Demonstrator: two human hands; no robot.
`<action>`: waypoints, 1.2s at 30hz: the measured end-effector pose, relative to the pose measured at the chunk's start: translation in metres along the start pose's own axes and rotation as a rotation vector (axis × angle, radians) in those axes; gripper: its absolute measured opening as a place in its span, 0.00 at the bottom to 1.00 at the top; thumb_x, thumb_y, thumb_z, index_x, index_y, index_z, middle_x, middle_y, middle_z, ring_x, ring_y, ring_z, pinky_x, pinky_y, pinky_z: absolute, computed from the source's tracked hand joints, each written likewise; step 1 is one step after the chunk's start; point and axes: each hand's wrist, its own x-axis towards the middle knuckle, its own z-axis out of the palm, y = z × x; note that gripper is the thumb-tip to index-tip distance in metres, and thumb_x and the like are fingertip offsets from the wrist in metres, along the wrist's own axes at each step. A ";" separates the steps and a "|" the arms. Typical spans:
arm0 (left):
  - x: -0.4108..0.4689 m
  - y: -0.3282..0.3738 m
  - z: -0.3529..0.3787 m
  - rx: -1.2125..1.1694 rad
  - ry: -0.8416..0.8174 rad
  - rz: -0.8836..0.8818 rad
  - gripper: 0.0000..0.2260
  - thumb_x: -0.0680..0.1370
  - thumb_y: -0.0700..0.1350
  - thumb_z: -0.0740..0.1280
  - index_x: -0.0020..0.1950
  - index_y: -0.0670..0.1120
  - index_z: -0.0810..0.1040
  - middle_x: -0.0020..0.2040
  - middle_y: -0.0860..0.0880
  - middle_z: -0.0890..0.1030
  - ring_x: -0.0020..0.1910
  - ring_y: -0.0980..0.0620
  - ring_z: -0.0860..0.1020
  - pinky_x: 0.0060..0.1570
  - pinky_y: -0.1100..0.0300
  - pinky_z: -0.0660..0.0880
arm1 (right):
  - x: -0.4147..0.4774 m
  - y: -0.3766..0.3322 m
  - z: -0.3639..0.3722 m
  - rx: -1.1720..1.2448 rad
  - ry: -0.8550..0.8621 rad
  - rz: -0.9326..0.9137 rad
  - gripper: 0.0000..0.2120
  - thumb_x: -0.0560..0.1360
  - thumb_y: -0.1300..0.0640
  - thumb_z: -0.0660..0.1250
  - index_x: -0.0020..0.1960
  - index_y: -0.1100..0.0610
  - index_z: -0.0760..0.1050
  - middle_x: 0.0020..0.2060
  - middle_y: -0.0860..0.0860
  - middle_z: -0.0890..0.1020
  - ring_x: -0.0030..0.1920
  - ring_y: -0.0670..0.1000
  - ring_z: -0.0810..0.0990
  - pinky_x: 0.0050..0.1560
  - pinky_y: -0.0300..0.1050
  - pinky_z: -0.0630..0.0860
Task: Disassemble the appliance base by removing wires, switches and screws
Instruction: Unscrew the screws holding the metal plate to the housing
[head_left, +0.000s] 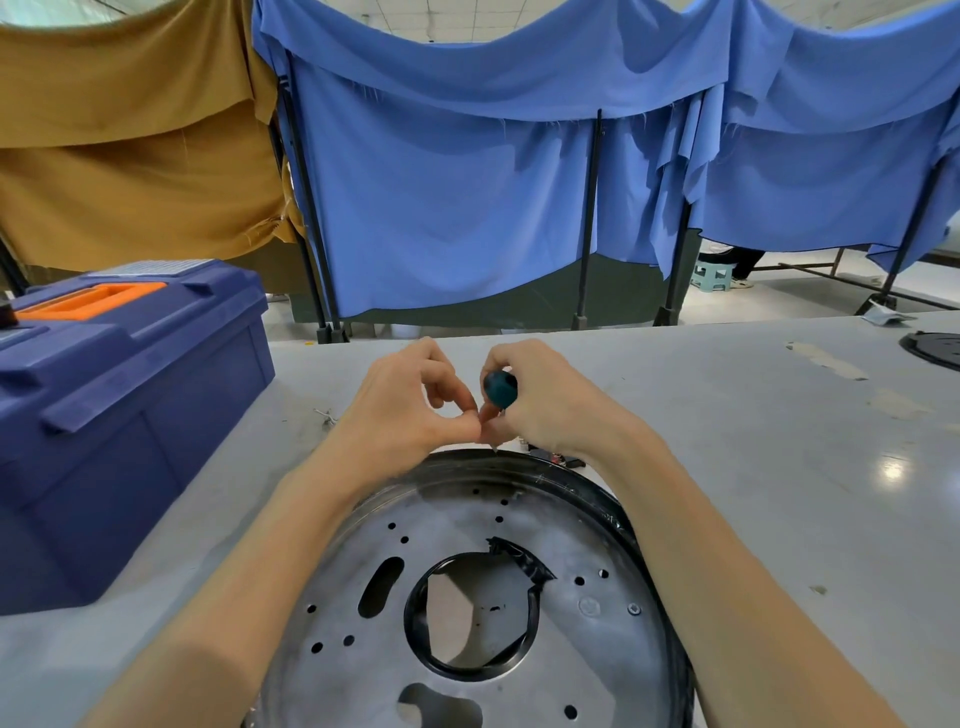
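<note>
Blue cloth (467, 208) and ochre cloth (130, 156) hang over black frames behind our grey surface (753, 467). On the left of it stands a blue toolbox (119, 415) with an orange handle, its lid down.

Right in front of us lies the base (582, 649), a round metal plate with a black rim, many small holes and a large middle opening ringed in black, where a strip of black tape is torn and curled. Both our forearms reach over it to its far rim.

Our right grip (550, 405) is curled round the dark teal handle of a screwdriver (500, 388), held upright with its tip down at that far rim. Our left grip (410, 410) sits just beside it, fingers curled, thumb and forefinger pressed together close to the shaft; we cannot tell whether they hold anything.

Small dark parts (558, 459) lie just beyond the rim by our right wrist. A black disc (935, 349) shows at the surface's far right edge.
</note>
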 end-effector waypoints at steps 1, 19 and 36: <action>0.000 -0.001 0.000 -0.013 0.007 -0.003 0.03 0.68 0.42 0.76 0.37 0.45 0.84 0.41 0.49 0.77 0.38 0.55 0.73 0.37 0.71 0.69 | -0.001 0.000 -0.001 0.011 -0.006 0.000 0.15 0.66 0.70 0.75 0.41 0.56 0.72 0.40 0.57 0.82 0.34 0.51 0.77 0.33 0.37 0.71; -0.005 -0.023 0.007 0.241 -0.505 -0.120 0.09 0.79 0.40 0.67 0.54 0.50 0.84 0.47 0.47 0.85 0.48 0.47 0.81 0.55 0.52 0.76 | 0.005 0.074 -0.028 -0.301 -0.055 0.427 0.06 0.71 0.69 0.73 0.46 0.66 0.76 0.37 0.60 0.83 0.36 0.56 0.86 0.38 0.45 0.83; -0.007 -0.030 0.002 0.269 -0.478 -0.154 0.09 0.79 0.41 0.68 0.56 0.52 0.83 0.48 0.48 0.85 0.48 0.49 0.81 0.55 0.53 0.77 | 0.005 0.096 -0.019 -0.408 -0.120 0.461 0.07 0.71 0.71 0.71 0.42 0.63 0.74 0.43 0.63 0.83 0.42 0.61 0.86 0.48 0.56 0.83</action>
